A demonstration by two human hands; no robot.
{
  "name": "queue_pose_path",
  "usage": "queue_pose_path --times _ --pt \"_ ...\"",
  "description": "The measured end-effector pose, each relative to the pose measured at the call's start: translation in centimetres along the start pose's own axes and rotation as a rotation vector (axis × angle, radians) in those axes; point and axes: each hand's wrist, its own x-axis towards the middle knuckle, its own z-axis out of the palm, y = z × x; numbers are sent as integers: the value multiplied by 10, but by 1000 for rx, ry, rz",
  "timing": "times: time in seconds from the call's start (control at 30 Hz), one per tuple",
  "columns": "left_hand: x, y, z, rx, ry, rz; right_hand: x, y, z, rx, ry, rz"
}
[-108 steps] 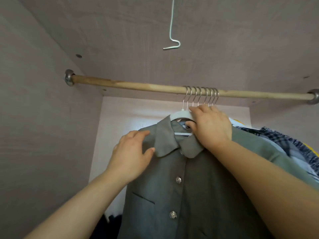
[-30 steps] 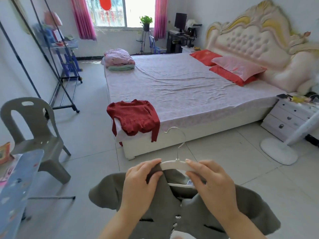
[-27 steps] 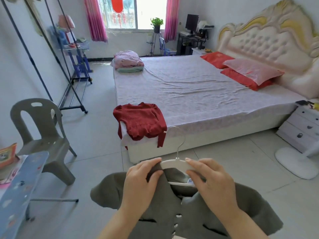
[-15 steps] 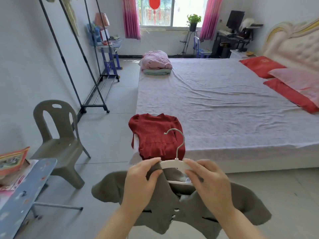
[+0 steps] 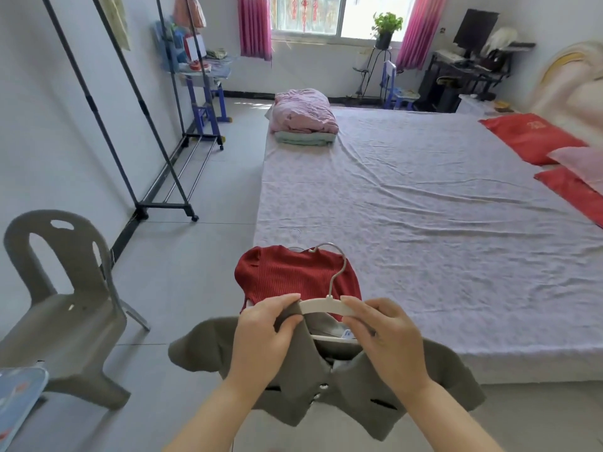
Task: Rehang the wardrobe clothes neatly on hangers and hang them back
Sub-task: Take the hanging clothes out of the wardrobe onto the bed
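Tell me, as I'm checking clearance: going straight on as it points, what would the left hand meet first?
Probably the red ribbed top on the bed corner, beyond the white hanger the left hand grips; depth unclear.

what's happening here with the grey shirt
A person stands at the foot of the bed holding a grey shirt that is on a white hanger. The left hand pinches the shirt's collar over one end of the hanger, and the right hand grips the other end. The hanger's hook points up and is not on any rail. A red knit top lies on the near corner of the bed.
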Motion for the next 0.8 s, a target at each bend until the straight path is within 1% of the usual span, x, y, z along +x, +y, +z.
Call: queue_pose_path --times 0.23,0.47,0.7,0.8 --pt "87 -47 19 34 -20 -52 73 39 60 76 -105 60" --pt "171 -86 44 64 -35 -173 152 85 117 143 -223 75" --pt "258 -130 82 153 -84 -294 223 146 184 164 -323 169" --pt "286 -151 96 218 -114 -371 247 172 223 106 -452 263"
